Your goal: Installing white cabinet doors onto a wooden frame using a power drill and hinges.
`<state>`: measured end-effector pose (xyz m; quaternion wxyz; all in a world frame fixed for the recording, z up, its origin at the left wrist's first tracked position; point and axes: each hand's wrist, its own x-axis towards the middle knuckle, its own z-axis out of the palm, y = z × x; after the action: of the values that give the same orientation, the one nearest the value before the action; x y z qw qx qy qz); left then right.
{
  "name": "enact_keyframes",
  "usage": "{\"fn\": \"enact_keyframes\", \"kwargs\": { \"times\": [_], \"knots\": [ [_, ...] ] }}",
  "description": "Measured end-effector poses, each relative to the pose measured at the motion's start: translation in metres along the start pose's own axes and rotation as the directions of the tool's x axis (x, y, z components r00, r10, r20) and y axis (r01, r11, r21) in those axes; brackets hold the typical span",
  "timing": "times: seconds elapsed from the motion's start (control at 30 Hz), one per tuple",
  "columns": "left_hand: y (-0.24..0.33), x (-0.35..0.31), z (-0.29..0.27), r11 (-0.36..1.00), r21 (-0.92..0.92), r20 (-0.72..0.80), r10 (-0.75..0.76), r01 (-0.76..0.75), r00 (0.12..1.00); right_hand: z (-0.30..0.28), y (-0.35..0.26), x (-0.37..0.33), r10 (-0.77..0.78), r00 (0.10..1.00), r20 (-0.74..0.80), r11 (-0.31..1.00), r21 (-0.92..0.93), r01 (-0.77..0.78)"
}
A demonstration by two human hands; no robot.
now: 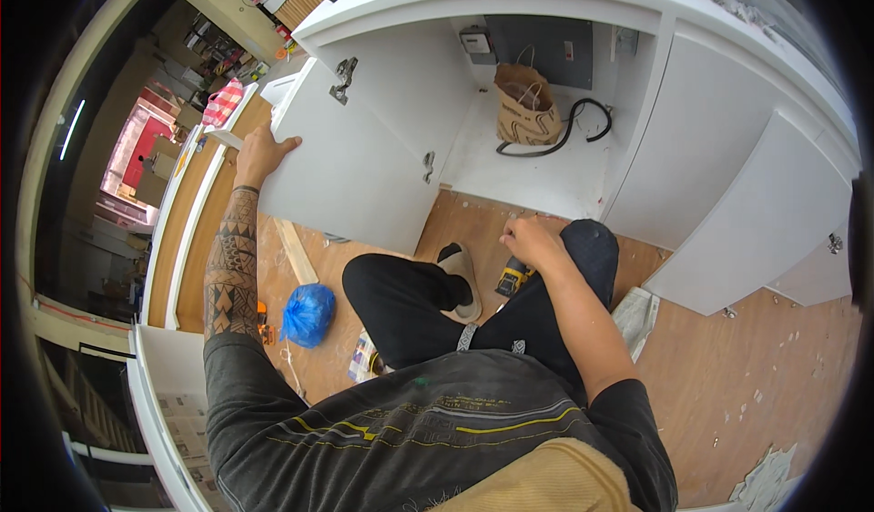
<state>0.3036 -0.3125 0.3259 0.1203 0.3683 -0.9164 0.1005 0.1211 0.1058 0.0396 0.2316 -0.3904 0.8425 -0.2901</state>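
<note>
At 6 o'clock, closest in, the person's dark shirt (410,394) meets black trousers (391,298), the knees spread apart over a wood-toned floor (710,357). Out at 8 o'clock from the middle of the view, a knotted blue plastic bag (308,315) sits on that floor, and a pale wooden strip (296,253) lies at 9. Toward 4 o'clock, a yellow-and-black power tool (514,277) lies between the legs, just beside the beige shoe (466,289). Above it, at 3 o'clock, the right hand (535,242) has its fingers curled in; whether they pinch anything I cannot tell.

At 10 o'clock the left hand (262,155) grips the outer edge of a white cabinet door (364,171), thumb on the inner face, the other fingers partly hidden. The door stands open, a metal hinge (343,81) at 11. Deeper in the cabinet, at 1 o'clock, a brown paper bag (519,121) stands upright beside a curved black hose (569,134); behind it is a dark grey panel (555,43).
</note>
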Motion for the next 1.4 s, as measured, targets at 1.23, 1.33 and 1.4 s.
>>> {"fn": "enact_keyframes", "kwargs": {
  "times": [1.23, 1.33, 1.4],
  "knots": [
    [-0.011, 0.051, 0.056, 0.892, -0.351, -0.218, 0.216, -0.283, 0.952, -0.488, 0.021, -0.052, -0.510, 0.297, -0.808, 0.748, -0.586, -0.311],
    [0.000, 0.035, 0.036, 0.889, -0.415, -0.082, 0.175, -0.193, 0.981, -0.436, -0.046, -0.053, -0.540, 0.148, -0.828, 0.811, -0.560, -0.170],
    [0.004, 0.028, 0.032, 0.879, -0.438, -0.052, 0.183, -0.187, 0.982, -0.384, -0.085, -0.061, -0.414, 0.131, -0.901, 0.910, -0.404, 0.095]
  ]
}}
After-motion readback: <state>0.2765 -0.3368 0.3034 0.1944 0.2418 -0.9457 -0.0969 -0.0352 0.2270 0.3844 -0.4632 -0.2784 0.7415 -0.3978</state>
